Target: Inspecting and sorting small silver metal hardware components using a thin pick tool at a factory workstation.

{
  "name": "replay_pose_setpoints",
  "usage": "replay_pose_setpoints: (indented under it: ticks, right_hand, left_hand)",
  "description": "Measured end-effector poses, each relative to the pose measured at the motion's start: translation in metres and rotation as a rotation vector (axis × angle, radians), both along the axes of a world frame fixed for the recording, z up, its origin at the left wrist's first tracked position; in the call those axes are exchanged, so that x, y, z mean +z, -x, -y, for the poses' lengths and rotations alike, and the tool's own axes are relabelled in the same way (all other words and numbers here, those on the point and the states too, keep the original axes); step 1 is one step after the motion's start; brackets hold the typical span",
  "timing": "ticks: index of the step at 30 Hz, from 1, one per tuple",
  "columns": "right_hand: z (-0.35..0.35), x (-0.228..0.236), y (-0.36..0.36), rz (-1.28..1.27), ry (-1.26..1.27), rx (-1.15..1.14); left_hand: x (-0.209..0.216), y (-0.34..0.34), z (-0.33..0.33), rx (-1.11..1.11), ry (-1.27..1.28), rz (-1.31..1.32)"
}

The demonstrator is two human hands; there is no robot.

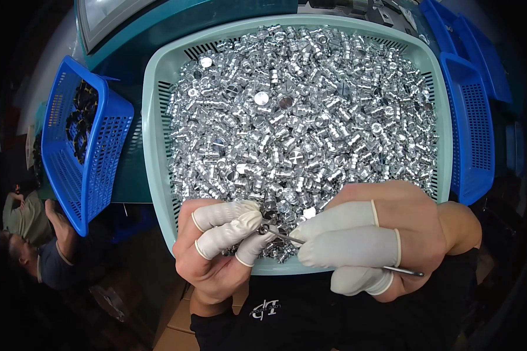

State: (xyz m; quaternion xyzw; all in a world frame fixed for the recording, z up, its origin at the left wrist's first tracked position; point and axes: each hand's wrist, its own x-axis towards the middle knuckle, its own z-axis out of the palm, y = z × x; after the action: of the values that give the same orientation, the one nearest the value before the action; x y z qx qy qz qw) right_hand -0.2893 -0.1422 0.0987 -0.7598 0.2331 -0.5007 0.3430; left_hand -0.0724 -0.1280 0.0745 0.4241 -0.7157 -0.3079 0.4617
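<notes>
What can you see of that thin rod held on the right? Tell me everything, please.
The thin rod looks like grey metal, dark at its right tip. It slants slightly down to the right, by the near edge of the pale green basket. The right grip holds it with fingers in white covers, which hide its middle. Its left end reaches a small dark ring in the left grip; whether it enters, I can't tell.

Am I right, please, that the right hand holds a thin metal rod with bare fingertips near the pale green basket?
Not quite: the head view shows white covers on fingertips of the right hand holding the thin metal rod near the pale green basket.
</notes>
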Motion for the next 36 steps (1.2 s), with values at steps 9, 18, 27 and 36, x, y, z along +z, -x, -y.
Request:
replay_pose_setpoints:
  ticks: [9,18,27,36]
  right_hand:
    - [-0.009,0.005,-0.002,-0.196,0.213,-0.098]
    - [-0.010,0.004,-0.007,-0.111,0.094,-0.044]
    - [-0.117,0.018,0.139,0.113,-0.068,-0.194]
    - [-0.008,0.056,0.056,-0.045,-0.126,-0.791]
  left_hand:
    - [-0.001,0.001,0.001,-0.030,-0.004,0.040]
    - [-0.003,-0.004,-0.001,-0.020,-0.015,0.023]
    - [0.002,-0.009,-0.004,0.023,-0.027,-0.043]
    - [-0.003,-0.006,0.001,0.002,-0.055,-0.105]
